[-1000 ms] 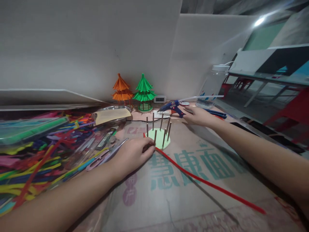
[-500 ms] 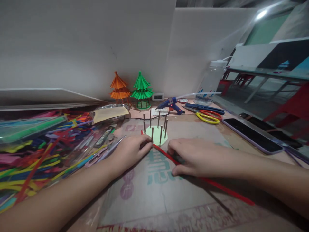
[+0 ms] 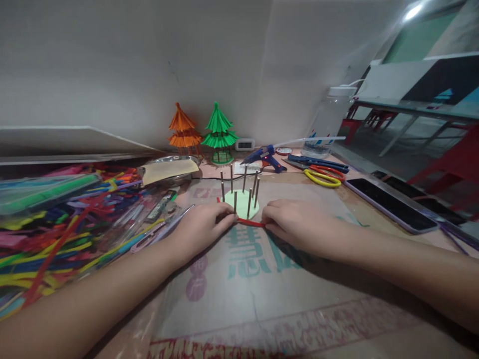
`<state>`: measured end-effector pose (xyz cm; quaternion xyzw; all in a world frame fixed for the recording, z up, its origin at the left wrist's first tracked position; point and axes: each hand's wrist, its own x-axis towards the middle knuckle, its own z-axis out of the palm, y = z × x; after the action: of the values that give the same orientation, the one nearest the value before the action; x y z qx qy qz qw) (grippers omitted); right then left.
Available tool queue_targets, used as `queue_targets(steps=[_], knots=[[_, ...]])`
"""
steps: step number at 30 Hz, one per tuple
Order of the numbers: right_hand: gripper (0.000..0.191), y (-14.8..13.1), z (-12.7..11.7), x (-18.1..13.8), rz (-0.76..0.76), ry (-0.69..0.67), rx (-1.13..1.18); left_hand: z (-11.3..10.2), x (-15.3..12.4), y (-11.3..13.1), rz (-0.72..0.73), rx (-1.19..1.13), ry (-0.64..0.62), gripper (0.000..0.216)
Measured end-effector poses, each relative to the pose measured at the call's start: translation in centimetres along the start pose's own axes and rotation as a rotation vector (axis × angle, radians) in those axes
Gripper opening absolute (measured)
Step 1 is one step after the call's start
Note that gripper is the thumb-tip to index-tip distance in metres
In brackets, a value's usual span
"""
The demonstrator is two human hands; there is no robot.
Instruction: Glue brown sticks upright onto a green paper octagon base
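Note:
A pale green disc [image 3: 242, 201] with several upright brown sticks stands on the printed cardboard in front of me. A red pipe cleaner [image 3: 250, 222] runs along its near edge. My left hand [image 3: 202, 227] pinches the pipe cleaner at the disc's left side, fingers closed. My right hand [image 3: 295, 224] grips the same pipe cleaner just right of the disc, fingers curled over it. The rest of the pipe cleaner is hidden under my right hand and arm.
A heap of coloured pipe cleaners [image 3: 56, 224] fills the left. Orange [image 3: 182, 130] and green [image 3: 219, 132] paper towers stand at the back wall. A blue glue gun [image 3: 264, 157], scissors [image 3: 322, 174], a clear jar [image 3: 327, 124] and a phone [image 3: 389, 204] lie to the right.
My right hand came back from the glue gun, landed on the red pipe cleaner and slid up along it toward the disc. The left hand stayed put.

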<state>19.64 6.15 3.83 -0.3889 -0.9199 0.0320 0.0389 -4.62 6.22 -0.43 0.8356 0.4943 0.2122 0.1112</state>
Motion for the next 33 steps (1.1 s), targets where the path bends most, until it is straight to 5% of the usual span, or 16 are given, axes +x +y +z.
queue_targets(steps=[8, 16, 22, 33], knots=[[0.017, 0.4, 0.0, 0.6, -0.012, 0.06, -0.174, 0.0, 0.0, 0.1, -0.016, -0.002, 0.008, 0.02], [0.014, 2.4, 0.4, 1.6, 0.142, 0.045, 0.215, 0.0, -0.1, 0.0, -0.007, 0.001, 0.017, 0.016], [0.01, 3.9, 1.3, 2.4, 0.156, 0.115, 0.205, 0.0, 0.0, -0.1, 0.0, 0.023, 0.015, 0.017], [0.018, 4.8, 1.6, 2.9, -0.123, 0.289, 0.018, -0.2, 0.0, 0.1, -0.014, -0.004, 0.006, 0.017]])
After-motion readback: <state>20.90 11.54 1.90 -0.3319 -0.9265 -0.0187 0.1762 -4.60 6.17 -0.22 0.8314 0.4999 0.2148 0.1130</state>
